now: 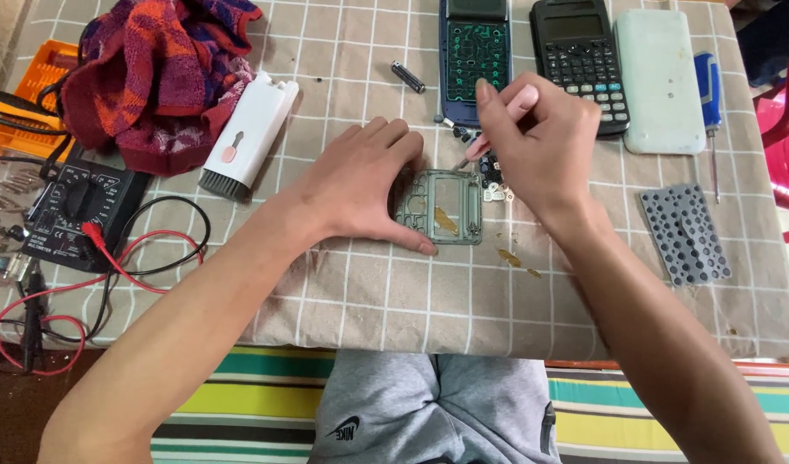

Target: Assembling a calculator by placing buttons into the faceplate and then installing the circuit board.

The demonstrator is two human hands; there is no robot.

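Observation:
My left hand lies flat on the checked cloth, thumb and fingers framing the left side of a small grey-green plastic frame and holding it down. My right hand is closed on a pink-handled tool, whose tip points down at the frame's upper right corner. A cluster of small dark and white keys sits just by that corner, partly hidden under the right hand.
An opened calculator with a green circuit board, a whole black calculator, a pale back cover, a blue screwdriver, a grey rubber keypad mat, a battery, a white brush tool, a multimeter with leads, a red towel.

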